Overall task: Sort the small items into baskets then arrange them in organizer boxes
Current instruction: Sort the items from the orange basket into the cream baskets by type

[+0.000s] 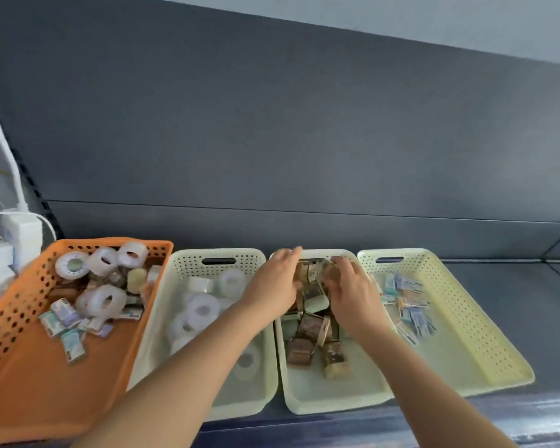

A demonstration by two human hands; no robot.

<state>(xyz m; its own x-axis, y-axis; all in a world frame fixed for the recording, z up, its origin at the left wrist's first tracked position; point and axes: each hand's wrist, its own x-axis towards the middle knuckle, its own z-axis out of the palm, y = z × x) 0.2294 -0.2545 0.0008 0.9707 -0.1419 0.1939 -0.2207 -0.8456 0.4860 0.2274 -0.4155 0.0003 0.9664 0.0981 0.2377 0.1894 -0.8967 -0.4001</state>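
Three pale perforated plastic baskets [188,263] hold sorted tape rolls [202,310], brown clips [307,328], packets [408,299]; orange plastic basket [20,318] holds leftovers. Your left hand [272,282], right hand [353,286] over clips; grip blurred, cannot tell.

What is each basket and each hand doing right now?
Orange basket, mixed pile with tape rolls and small packets.
Left white basket, holds tape rolls.
Middle white basket, holds brown items; both hands inside.
Yellow basket, holds small packets.
Left hand, over the brown items; grip too blurred to tell.
Right hand, on the brown items; grip too blurred to tell.
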